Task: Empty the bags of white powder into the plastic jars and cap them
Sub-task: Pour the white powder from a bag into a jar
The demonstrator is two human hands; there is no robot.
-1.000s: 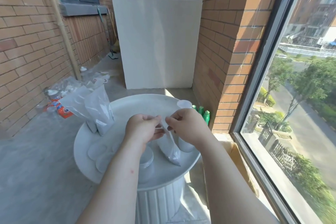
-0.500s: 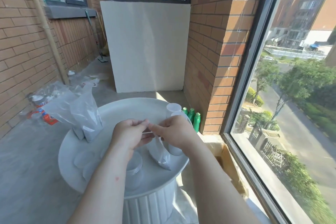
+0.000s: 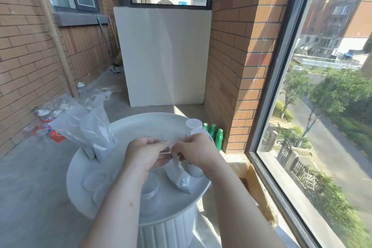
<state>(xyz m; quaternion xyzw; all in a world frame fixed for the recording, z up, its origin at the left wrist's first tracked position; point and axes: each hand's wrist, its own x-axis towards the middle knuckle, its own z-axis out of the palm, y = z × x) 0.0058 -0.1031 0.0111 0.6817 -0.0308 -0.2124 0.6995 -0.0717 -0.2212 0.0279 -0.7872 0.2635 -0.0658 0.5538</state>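
A small clear bag of white powder point(image 3: 179, 177) stands on the round white table point(image 3: 153, 125), its bottom resting on the tabletop. My left hand point(image 3: 144, 152) and my right hand point(image 3: 196, 150) both pinch the bag's top edge, close together above the table. An open clear plastic jar point(image 3: 150, 191) stands under my left wrist. Two more jars point(image 3: 194, 127) stand behind my right hand, one partly hidden. Other powder bags point(image 3: 96, 131) stand upright at the table's left. Flat round lids point(image 3: 94, 179) lie on the left of the tabletop.
Green bottles point(image 3: 214, 133) stand on the floor by the brick pillar. A cardboard box point(image 3: 253, 185) sits right of the table beside the large window. Plastic packaging and litter point(image 3: 50, 125) lie on the floor to the left. A white panel point(image 3: 163, 56) closes the far end.
My hands stay on the bag's top, fingers a little closer together. The camera has shifted, so the table sits lower and nearer the centre of the view.
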